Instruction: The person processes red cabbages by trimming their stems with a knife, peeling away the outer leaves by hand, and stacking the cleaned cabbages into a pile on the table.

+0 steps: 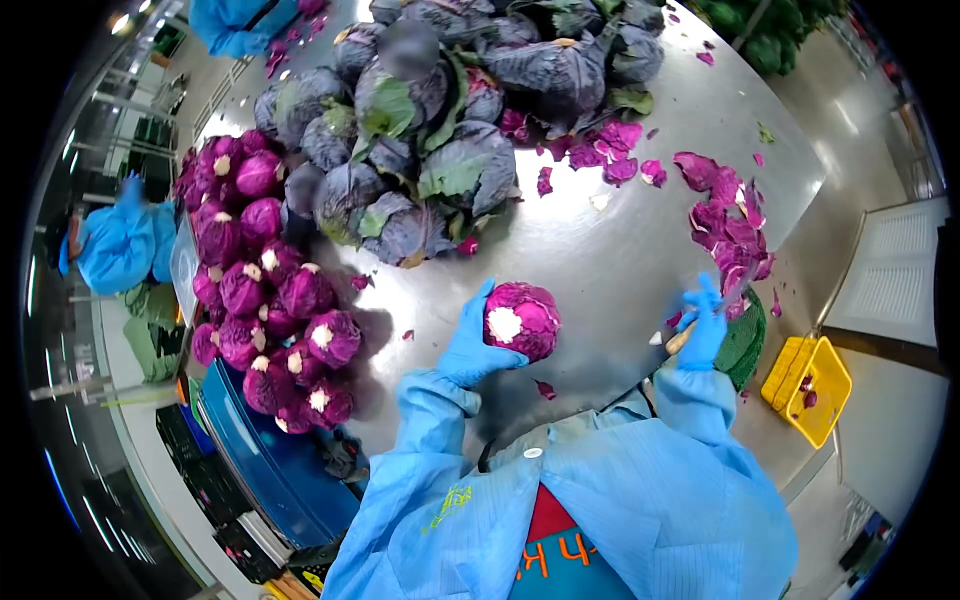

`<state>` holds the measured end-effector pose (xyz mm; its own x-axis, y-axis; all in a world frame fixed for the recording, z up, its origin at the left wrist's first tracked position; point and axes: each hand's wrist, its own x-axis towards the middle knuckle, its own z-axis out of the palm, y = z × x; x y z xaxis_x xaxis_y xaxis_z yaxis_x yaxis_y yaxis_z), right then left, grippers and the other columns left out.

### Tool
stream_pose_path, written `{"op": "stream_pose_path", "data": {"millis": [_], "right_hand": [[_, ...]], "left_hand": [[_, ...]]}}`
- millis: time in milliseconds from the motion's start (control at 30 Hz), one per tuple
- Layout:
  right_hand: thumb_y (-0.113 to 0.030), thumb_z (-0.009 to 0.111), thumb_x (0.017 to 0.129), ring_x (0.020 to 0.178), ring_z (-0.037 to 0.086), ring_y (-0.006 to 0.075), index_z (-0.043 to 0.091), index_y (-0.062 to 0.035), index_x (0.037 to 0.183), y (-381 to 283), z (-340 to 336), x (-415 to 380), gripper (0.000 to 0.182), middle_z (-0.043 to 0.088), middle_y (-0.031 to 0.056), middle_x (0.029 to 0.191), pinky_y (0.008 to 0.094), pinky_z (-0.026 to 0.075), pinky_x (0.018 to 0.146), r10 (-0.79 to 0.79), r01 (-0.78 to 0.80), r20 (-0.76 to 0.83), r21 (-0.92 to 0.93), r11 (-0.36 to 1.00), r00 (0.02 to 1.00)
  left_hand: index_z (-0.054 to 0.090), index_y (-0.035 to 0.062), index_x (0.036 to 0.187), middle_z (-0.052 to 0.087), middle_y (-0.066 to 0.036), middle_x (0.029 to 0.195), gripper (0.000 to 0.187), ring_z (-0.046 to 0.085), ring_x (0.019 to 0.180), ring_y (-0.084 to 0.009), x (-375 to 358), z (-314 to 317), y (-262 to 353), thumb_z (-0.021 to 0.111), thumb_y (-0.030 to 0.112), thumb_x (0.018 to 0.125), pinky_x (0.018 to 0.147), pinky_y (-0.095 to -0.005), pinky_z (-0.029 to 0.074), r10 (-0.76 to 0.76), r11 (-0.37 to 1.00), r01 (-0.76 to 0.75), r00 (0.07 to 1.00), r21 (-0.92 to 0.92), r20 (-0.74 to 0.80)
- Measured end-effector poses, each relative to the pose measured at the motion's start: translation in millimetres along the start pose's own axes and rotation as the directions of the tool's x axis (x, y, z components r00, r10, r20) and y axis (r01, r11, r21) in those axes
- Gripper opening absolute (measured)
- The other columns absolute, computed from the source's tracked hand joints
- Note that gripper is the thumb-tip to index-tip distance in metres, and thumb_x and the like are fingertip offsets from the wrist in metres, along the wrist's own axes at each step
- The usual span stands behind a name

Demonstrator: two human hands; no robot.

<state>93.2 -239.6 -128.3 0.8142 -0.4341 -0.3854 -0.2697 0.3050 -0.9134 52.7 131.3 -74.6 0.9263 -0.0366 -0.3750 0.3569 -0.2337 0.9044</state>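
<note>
My left hand (474, 345) in a blue glove is closed around the side of a trimmed red cabbage (535, 318), just above the steel table. The pale cut stem of this cabbage faces up toward me. To the right, my gloved right hand (704, 325) is closed on a knife (682, 338); its tan handle shows below the fingers, and its blade is hard to make out. Loose purple leaves (728, 225) lie on the table just beyond that hand.
Untrimmed red cabbages (400, 130) are heaped at the back of the steel table (610, 270). Trimmed ones (240, 290) are piled at left, above a blue bin (270, 460). A yellow basket (836, 385) with leaf scraps stands at right. Another person (125, 245) is at far left.
</note>
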Motion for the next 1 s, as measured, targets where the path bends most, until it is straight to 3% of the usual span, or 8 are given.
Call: {"op": "stream_pose_path", "data": {"millis": [100,167,333,467,567,667,867,1000], "right_hand": [[-0.017,0.069,0.085,0.055,0.048,0.0062,0.064,-0.0099,0.114,-2.4,64.1,-50.8,0.030,0.062,0.0017,0.089,0.0206,0.038,0.045,0.335,-0.297,0.302,-0.166,0.940,0.893],[-0.020,0.072,0.083,0.064,0.051,0.0082,0.060,-0.0067,0.118,48.0,92.6,-57.7,0.040,0.061,0.0037,0.093,0.0227,0.040,0.048,-0.005,0.217,0.587,-0.292,0.932,0.810],[-0.036,0.077,0.078,0.072,0.051,0.0095,0.058,-0.0057,0.107,12.1,152.0,-74.4,0.046,0.057,0.0030,0.090,0.0247,0.041,0.052,0.470,-0.136,0.509,-0.562,0.816,0.721],[-0.039,0.076,0.078,0.063,0.050,0.0088,0.060,-0.0069,0.098,6.3,157.7,-66.2,0.041,0.055,-0.0010,0.077,0.0239,0.040,0.050,0.509,-0.186,0.522,-0.550,0.814,0.684],[-0.040,0.074,0.080,0.061,0.052,0.0108,0.062,-0.0078,0.093,7.9,155.2,-59.8,0.037,0.058,0.0023,0.074,0.0275,0.043,0.051,0.407,0.036,0.574,-0.607,0.794,0.711],[-0.041,0.072,0.082,0.058,0.057,0.0177,0.062,-0.0102,0.091,28.7,146.7,-55.7,0.034,0.061,0.0085,0.076,0.0320,0.046,0.052,-0.119,0.655,0.774,-0.430,0.622,0.621],[-0.039,0.062,0.084,0.061,0.062,0.0274,0.062,-0.0177,0.088,19.0,151.8,-46.2,0.021,0.061,0.0065,0.073,0.0398,0.048,0.050,-0.155,0.953,0.941,-0.295,0.070,0.302],[-0.035,0.062,0.082,0.058,0.061,0.0271,0.060,-0.0184,0.082,24.7,152.6,-47.8,0.016,0.058,0.0056,0.068,0.0393,0.047,0.048,-0.227,0.961,0.934,-0.274,0.037,0.275]], "left_hand": [[0.022,0.0026,0.148,0.044,-0.012,0.138,0.121,0.042,0.128,-0.0244,8.0,-8.0,6.8,0.087,0.006,0.047,0.110,-0.0351,0.033,-0.100,0.977,0.117,0.990,-0.177,0.104],[0.021,0.0018,0.148,0.040,-0.014,0.139,0.121,0.040,0.129,-0.0253,12.8,-10.5,8.7,0.087,0.010,0.047,0.110,-0.0349,0.033,-0.111,0.983,0.127,0.987,-0.136,0.120],[0.019,-0.0012,0.148,0.034,-0.017,0.143,0.118,0.036,0.132,-0.0292,-6.8,-12.8,14.3,0.087,0.020,0.054,0.111,-0.0356,0.031,0.114,0.991,-0.117,0.993,0.069,0.040],[0.034,-0.0027,0.140,0.039,-0.020,0.135,0.101,0.042,0.125,-0.0328,3.1,26.9,15.0,0.085,0.038,0.062,0.106,-0.0393,0.036,-0.045,0.997,0.019,0.933,-0.076,-0.356],[0.040,-0.0027,0.134,0.046,-0.023,0.127,0.092,0.046,0.119,-0.0352,6.2,37.0,19.3,0.083,0.042,0.066,0.102,-0.0426,0.038,0.068,0.982,0.020,0.888,0.186,-0.455],[0.041,-0.0020,0.133,0.047,-0.023,0.126,0.089,0.046,0.118,-0.0365,7.5,34.9,20.8,0.082,0.042,0.067,0.102,-0.0434,0.037,0.072,0.968,0.046,0.889,0.247,-0.451],[0.039,-0.0028,0.133,0.047,-0.023,0.126,0.093,0.045,0.119,-0.0349,16.5,32.9,10.7,0.085,0.039,0.064,0.103,-0.0414,0.036,0.040,0.990,0.024,0.895,0.139,-0.444],[0.031,-0.0065,0.138,0.043,-0.020,0.129,0.103,0.045,0.121,-0.0284,10.2,35.8,11.1,0.088,0.032,0.062,0.103,-0.0342,0.039,-0.130,0.962,0.241,0.818,0.128,-0.561]]}}
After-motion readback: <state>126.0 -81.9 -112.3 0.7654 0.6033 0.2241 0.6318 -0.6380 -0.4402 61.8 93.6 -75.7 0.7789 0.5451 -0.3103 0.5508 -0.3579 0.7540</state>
